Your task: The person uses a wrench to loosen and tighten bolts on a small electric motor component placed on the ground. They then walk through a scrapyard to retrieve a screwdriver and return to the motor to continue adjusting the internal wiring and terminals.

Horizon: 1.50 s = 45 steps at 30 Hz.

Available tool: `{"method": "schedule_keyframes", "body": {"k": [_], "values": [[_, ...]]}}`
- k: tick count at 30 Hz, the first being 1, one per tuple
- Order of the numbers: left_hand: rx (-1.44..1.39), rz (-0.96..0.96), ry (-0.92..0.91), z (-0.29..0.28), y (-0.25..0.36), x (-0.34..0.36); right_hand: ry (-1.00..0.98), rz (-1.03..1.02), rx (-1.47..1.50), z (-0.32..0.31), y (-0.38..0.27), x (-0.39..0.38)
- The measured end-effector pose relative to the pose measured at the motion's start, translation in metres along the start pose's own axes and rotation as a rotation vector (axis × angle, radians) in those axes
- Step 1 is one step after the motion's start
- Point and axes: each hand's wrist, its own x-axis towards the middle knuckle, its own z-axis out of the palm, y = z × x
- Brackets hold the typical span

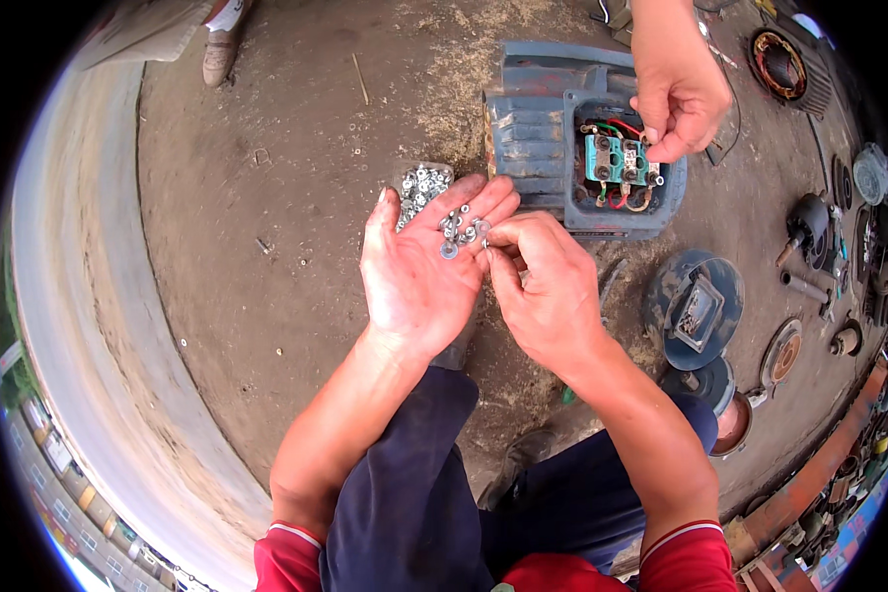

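Note:
My left hand (419, 281) lies palm up with its fingers stretched out, and several small nuts and washers (451, 250) rest on it. Beside it, my right hand (546, 286) pinches a small metal piece at the left fingertips, perhaps a washer or nut. A clear container of nuts and washers (426, 184) stands just beyond my left hand. Ahead on the right is a blue-grey electric motor (533, 138) with its terminal box uncovered. Inside sits a green terminal block (605, 158) with coloured wires. Another person's hand (683, 99) reaches onto the block's right side.
A round blue-grey metal cover (718, 281) lies to the right, holding a rectangular lid. Motor parts and tools crowd the far right, including a wound stator (779, 64) and a rusty disc (782, 353). Another person's shoe (219, 57) is at the upper left.

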Motion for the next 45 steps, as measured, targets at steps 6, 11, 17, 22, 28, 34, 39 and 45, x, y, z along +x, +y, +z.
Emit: {"method": "schedule_keyframes", "body": {"k": [6,11,17,22,28,34,39,45], "values": [[0.051,-0.037,-0.059,-0.002,0.003,-0.002,0.055,-0.170,-0.161,0.003,-0.009,0.006],[0.194,-0.039,0.011,0.004,-0.005,0.000,0.030,-0.171,-0.284,0.004,-0.008,0.009],[0.142,-0.054,0.141,0.005,-0.002,-0.004,-0.011,-0.182,-0.339,0.004,-0.005,0.007],[0.117,-0.060,0.130,0.003,-0.007,0.001,-0.060,-0.218,-0.359,0.003,-0.006,0.004],[0.095,-0.062,0.089,-0.007,-0.006,0.002,-0.020,-0.130,0.014,-0.002,-0.008,0.002],[0.095,-0.037,0.140,-0.002,-0.005,0.003,0.221,-0.060,-0.080,-0.064,0.004,0.004],[0.098,-0.043,0.151,-0.001,-0.008,0.004,0.321,-0.089,-0.268,-0.093,0.023,0.013],[0.107,-0.046,0.147,-0.001,-0.009,0.003,0.358,-0.214,-0.454,-0.092,0.024,0.020]]}}
